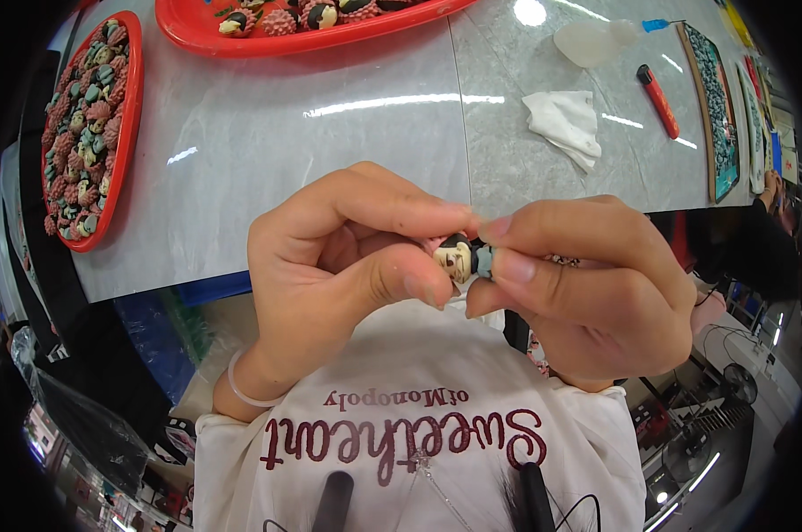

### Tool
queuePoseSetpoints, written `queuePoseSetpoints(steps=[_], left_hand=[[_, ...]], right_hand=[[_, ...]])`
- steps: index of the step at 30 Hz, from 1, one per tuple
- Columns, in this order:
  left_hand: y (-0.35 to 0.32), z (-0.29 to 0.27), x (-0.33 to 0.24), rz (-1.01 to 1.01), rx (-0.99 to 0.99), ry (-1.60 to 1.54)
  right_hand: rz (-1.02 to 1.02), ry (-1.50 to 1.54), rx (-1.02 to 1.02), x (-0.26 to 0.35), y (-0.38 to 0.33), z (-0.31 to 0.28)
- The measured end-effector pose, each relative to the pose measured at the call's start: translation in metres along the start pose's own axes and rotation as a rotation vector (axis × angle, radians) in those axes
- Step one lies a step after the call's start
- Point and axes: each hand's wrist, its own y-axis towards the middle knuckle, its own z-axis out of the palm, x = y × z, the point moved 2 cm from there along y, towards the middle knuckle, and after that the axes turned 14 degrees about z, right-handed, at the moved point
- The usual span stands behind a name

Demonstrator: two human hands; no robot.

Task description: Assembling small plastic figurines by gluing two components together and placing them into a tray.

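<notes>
A small painted figurine (455, 259) lies sideways between my two hands, just in front of the table edge. Its pale face, black hair and a bit of pink show near the left fingertips. My left hand (316, 244) pinches the head end between thumb and fingers. The blue-grey body end sits in the pinch of my right hand (600, 288), whose fingers cover most of it. Whether head and body are one piece or two pressed together, I cannot tell.
A red tray (135, 106) full of pink, black and blue-grey figurine pieces stands at far left. Another red tray (330, 44) holds similar heads. Farther right lie a white cloth (565, 124), a squeeze bottle (591, 43) with a blue needle tip, a red cutter (658, 102) and a framed board (709, 111).
</notes>
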Motion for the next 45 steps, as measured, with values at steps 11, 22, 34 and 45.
queuePoseSetpoints(steps=[11, 22, 34, 45], left_hand=[[0.008, 0.005, -0.004, 0.086, 0.039, 0.062], [0.037, -0.122, -0.114, 0.311, -0.315, 1.765], [0.039, -0.123, -0.099, 0.262, -0.189, 1.984], [0.042, -0.111, -0.102, 0.256, -0.191, 2.012]], right_hand=[[0.021, -0.123, -0.139, -0.003, 0.003, 0.004], [0.512, -1.172, -0.937, -0.095, -0.068, -0.211], [0.686, -0.977, -1.091, -0.120, -0.104, -0.216], [0.752, -0.795, -0.974, -0.064, -0.092, -0.144]])
